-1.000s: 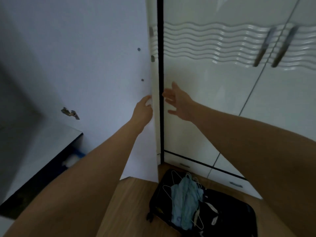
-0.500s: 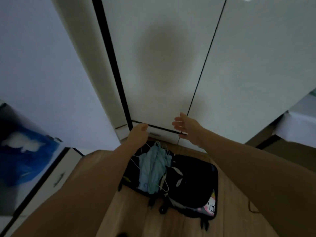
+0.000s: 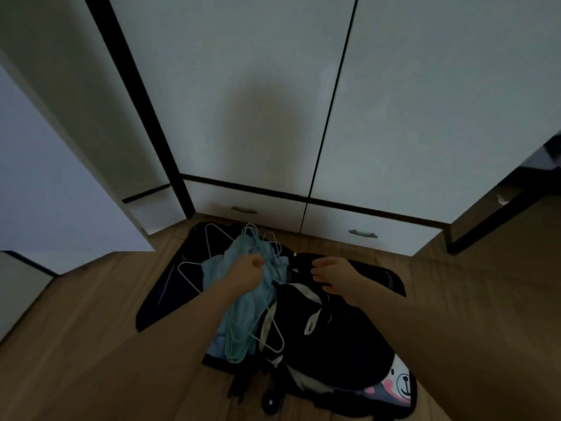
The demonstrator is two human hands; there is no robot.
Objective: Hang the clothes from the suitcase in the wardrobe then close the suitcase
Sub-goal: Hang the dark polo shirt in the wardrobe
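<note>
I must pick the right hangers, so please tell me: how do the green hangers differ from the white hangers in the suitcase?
The green hangers are mint coloured and lie bunched as a stack over the light blue clothes; the white hangers are pale and lie more spread out, some directly on the dark suitcase lining. The left hand is at the green hangers, not the white ones. Both kinds are thin and triangular.
</note>
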